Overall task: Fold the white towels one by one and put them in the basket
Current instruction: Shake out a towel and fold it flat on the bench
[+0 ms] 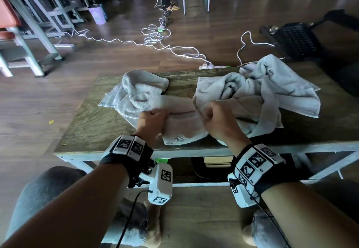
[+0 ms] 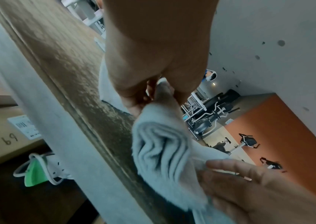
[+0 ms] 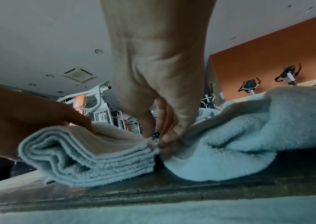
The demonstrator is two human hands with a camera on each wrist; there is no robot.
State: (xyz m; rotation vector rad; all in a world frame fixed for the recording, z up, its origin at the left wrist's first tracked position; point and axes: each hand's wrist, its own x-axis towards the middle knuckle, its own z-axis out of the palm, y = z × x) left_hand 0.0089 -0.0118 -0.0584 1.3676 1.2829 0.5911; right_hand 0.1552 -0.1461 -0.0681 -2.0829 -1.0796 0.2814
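The folded towel (image 1: 182, 125) is lying on the near part of the wooden table (image 1: 93, 119), close to its front edge, with several stacked layers showing at its near side in the right wrist view. A dark stitched line is running across its top face.

The left hand (image 1: 150, 124) is gripping the left edge of the folded towel, fingers curled over the cloth. The right hand (image 1: 219, 122) is pinching the right edge of the same towel, thumb and fingers closed on the layers where they are meeting a neighbouring pile.

A crumpled towel (image 1: 139, 92) is sitting just behind and to the left of the folded towel. A larger heap of loose towels (image 1: 262, 92) is lying to the right, touching the right hand and hanging over the far right corner of the table.

A dark basket (image 1: 295, 40) is standing on the floor beyond the right end of the table. White cables (image 1: 155, 38) are trailing across the wooden floor behind.
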